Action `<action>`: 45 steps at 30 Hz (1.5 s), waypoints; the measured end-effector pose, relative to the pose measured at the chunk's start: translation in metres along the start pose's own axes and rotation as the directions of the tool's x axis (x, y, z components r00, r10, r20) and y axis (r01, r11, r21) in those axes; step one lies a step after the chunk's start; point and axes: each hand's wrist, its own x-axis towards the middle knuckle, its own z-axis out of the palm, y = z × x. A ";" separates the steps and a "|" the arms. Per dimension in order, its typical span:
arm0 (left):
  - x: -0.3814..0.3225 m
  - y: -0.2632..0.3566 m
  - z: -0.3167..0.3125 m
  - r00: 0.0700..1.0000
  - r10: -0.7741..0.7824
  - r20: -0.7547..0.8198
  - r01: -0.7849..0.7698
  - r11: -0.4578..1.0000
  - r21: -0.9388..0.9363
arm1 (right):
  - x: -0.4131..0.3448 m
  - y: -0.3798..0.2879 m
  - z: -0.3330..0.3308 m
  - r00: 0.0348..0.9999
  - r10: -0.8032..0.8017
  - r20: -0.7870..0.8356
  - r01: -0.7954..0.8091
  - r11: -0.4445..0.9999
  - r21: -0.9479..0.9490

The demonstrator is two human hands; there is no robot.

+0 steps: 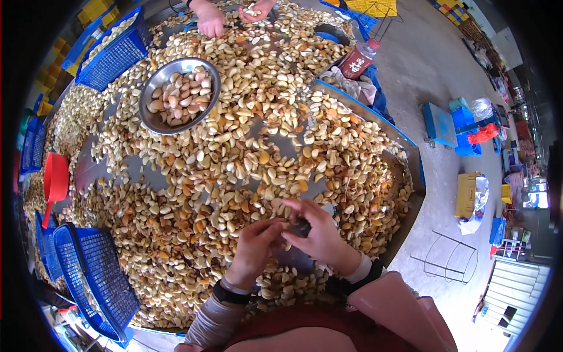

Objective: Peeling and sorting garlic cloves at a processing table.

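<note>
My left hand (257, 248) and my right hand (319, 235) meet over the near part of a metal table covered with garlic cloves (228, 176). The fingertips of the left pinch a small pale piece, apparently a garlic clove (285, 225). Curled round a small dark object (301, 227), my right hand touches the same piece; the fingers hide most of that object, so its kind cannot be told. Loose cloves, some orange or brown, and bits of skin surround both hands. Farther off on the heap, a steel bowl (149, 116) holds pinkish cloves with their skins on.
Another person's hands (211, 20) work at the far side. Blue plastic baskets (107, 273) and a red scoop (56, 176) line the left. A raised metal rim (407, 224) bounds the right, with a red-capped bottle (358, 59) beyond. On the floor stands a wire frame (448, 259).
</note>
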 end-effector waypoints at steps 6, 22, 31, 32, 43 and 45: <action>-0.001 -0.004 -0.007 0.991 0.022 0.135 0.021 0.950 -0.311 | -0.034 0.023 0.006 0.969 0.026 0.246 -0.153 0.845 0.513; 0.008 -0.006 0.010 0.988 -0.090 0.128 0.121 0.958 -0.258 | -0.050 0.080 -0.107 0.931 0.260 -0.257 -0.360 0.774 -0.520; 0.033 -0.049 0.070 0.928 0.138 0.346 -0.332 0.728 0.600 | -0.053 0.083 -0.122 0.973 0.180 -0.146 -0.230 0.829 -0.510; 0.033 -0.050 0.072 0.952 0.075 0.296 -0.249 0.750 0.612 | -0.058 0.071 -0.121 0.948 0.314 -0.046 -0.288 0.792 -0.538; 0.022 -0.028 0.105 0.937 -0.325 0.130 0.324 0.946 0.031 | -0.068 0.043 -0.103 0.990 0.128 0.066 -0.123 0.990 -0.075; 0.020 -0.037 0.091 0.933 -0.316 0.172 0.315 0.948 0.035 | -0.080 0.050 -0.099 0.968 0.238 0.081 -0.197 0.920 -0.339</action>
